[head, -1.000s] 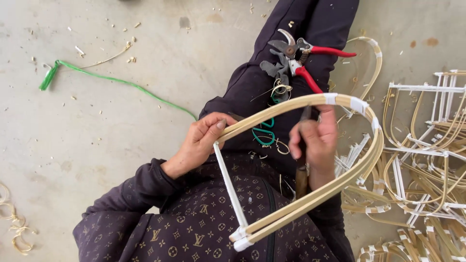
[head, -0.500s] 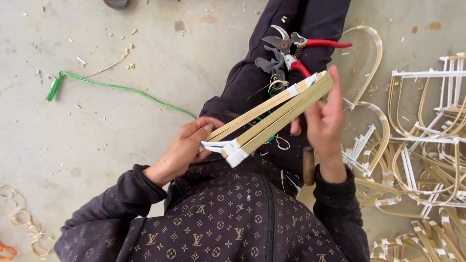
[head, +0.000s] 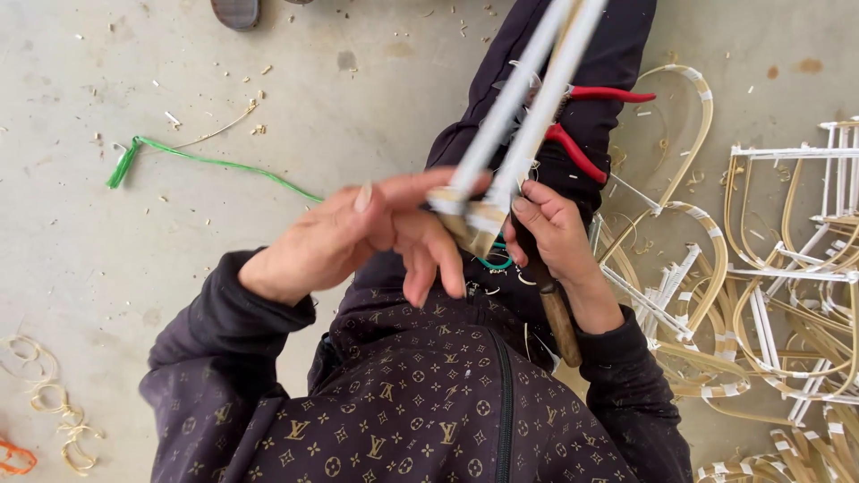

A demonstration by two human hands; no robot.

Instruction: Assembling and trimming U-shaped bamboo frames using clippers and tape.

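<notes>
Above the lap, at the middle of the view, a bamboo frame (head: 528, 98) is held end-on toward the camera, its taped corner (head: 467, 215) nearest the lens and its strips running up out of view at the top edge. The corner is pinched by the right hand (head: 553, 234), thumb and fingers closed on it. The left hand (head: 358, 234) lies against the same corner with fingers spread and partly extended; whether it grips cannot be told.

The step in hand is judged to be an inspection or adjustment of the taped joint. A steady hold by the right hand and a firmer closing of the left fingers on the corner would be called for next.

Red-handled cutters (head: 586, 125) rest on the lap behind the frame, and a wooden handle (head: 559, 322) lies below the right wrist. Finished frames (head: 769, 268) are piled on the floor (head: 116, 268) at the right edge; a green strap (head: 192, 161) lies toward the upper left corner, and 1 heap of shavings (head: 45, 394) near the lower left.
</notes>
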